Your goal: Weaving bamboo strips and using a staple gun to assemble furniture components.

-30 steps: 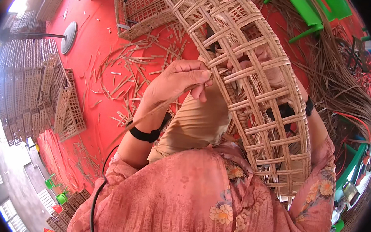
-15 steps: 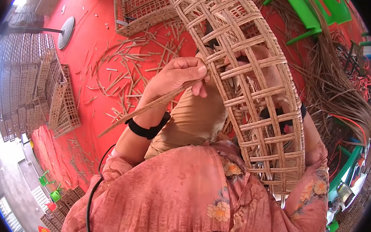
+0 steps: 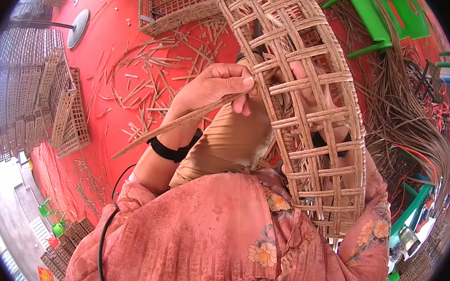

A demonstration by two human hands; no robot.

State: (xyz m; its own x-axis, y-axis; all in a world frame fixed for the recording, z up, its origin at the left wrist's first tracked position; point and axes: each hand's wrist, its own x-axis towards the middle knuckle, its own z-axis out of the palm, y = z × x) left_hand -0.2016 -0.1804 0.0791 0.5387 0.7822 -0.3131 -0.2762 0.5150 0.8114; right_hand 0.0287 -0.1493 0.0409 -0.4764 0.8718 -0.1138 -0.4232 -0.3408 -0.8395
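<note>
Over the person's tan trouser leg (image 3: 225,143) slants a woven basket (image 3: 319,118), its left edge just beside the left grip (image 3: 216,89), pinched on a brown strip (image 3: 151,134); the right grip (image 3: 306,95) sits behind the lattice, its closure hidden. Offcuts (image 3: 131,75) litter the red floor (image 3: 93,98).

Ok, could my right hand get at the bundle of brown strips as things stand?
Probably not directly: the right hand is behind the woven basket, showing through its gaps, while the bundle of brown strips lies outside, off to the right. The hand would likely need drawing clear first.
</note>
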